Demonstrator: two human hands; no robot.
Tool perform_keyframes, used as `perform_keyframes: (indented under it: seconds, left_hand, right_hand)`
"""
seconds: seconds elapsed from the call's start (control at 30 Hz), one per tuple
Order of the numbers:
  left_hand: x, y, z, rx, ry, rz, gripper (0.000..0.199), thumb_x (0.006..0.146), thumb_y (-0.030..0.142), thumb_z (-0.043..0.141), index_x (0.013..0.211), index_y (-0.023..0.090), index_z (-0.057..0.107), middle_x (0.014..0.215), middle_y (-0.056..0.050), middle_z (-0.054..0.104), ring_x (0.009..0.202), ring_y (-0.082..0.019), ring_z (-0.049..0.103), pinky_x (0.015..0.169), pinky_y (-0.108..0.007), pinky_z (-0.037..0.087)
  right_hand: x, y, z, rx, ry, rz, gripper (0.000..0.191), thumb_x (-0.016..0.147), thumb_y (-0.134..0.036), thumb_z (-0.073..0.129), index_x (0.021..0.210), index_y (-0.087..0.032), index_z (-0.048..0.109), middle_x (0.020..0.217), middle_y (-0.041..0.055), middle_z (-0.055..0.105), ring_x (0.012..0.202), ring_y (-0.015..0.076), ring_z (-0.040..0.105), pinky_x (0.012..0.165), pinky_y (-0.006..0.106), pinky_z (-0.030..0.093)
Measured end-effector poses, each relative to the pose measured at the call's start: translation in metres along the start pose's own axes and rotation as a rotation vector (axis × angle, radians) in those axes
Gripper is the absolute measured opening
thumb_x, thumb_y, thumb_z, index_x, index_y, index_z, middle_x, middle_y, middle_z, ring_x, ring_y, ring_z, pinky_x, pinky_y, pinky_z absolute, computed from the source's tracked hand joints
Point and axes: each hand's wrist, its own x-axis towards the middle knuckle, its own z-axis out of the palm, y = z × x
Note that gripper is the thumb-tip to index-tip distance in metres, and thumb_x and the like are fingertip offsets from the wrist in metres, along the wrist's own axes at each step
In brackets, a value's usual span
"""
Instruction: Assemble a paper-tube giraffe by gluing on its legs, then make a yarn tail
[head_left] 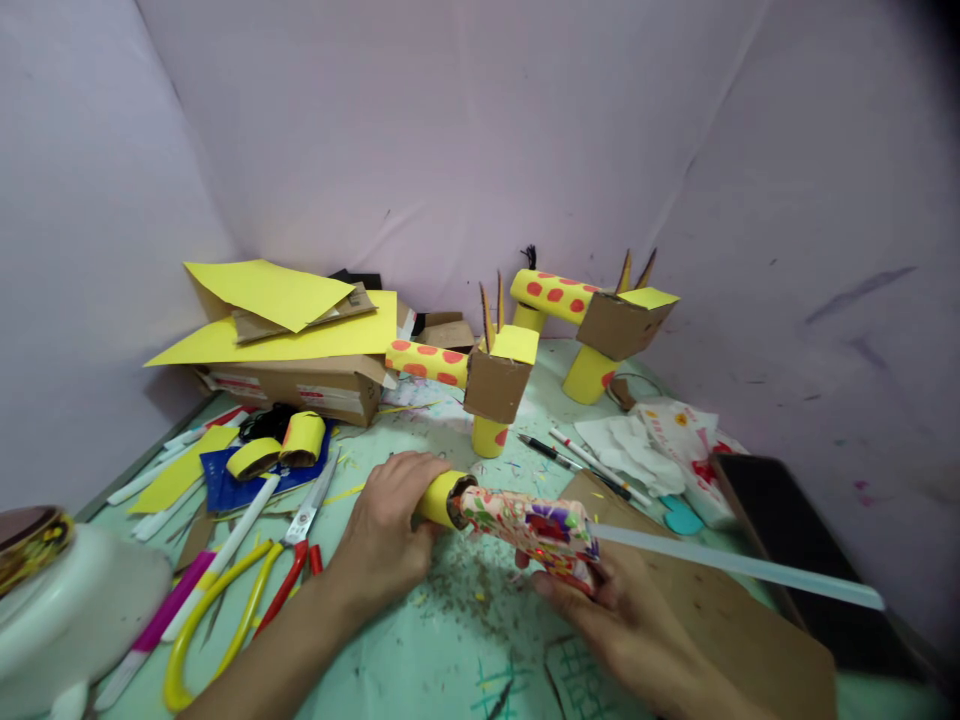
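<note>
My left hand [394,515] is closed around a yellow paper-covered cardboard tube [439,499], whose open end faces right. In my right hand [611,610] is a hot glue gun [529,520] with a colourful flower pattern. Its tip points left at the tube's open end; whether it touches the rim I cannot tell. A long translucent glue stick [735,562] sticks out of the gun's back. Behind my hands stand two cardboard animal figures, the nearer figure [499,380] and the farther figure [622,325], with yellow tubes, red spots and pointed ears.
Scissors [304,520] with red and yellow handles, markers [161,620] and short yellow tube rings [302,440] lie at left. Yellow paper [277,290] tops a cardboard box [300,388]. A cardboard sheet [720,620], a phone [795,540] and crumpled tissue [637,450] lie at right.
</note>
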Motion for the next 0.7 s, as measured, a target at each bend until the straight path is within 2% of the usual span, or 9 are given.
perform_keyframes:
  seconds: [0.43, 0.7]
  left_hand:
    - [-0.0005, 0.0021, -0.0015, 0.03, 0.001, 0.02, 0.052, 0.065, 0.0, 0.055, 0.113, 0.021, 0.049, 0.113, -0.006, 0.06, 0.108, -0.024, 0.049, 0.095, -0.042, 0.037]
    - [0.0008, 0.003, -0.0024, 0.018, 0.007, 0.021, 0.05, 0.065, -0.001, 0.055, 0.11, 0.021, 0.051, 0.109, -0.006, 0.061, 0.104, -0.023, 0.051, 0.09, -0.04, 0.039]
  right_hand:
    - [0.0017, -0.0063, -0.0008, -0.025, 0.049, -0.003, 0.02, 0.074, -0.031, 0.056, 0.087, -0.019, 0.065, 0.081, 0.007, 0.07, 0.077, 0.0238, 0.065, 0.068, 0.033, 0.052]
    - [0.0045, -0.0073, -0.0016, -0.035, 0.098, -0.011, 0.014, 0.07, -0.031, 0.058, 0.075, -0.018, 0.063, 0.073, 0.0062, 0.068, 0.07, 0.0222, 0.064, 0.063, 0.031, 0.052]
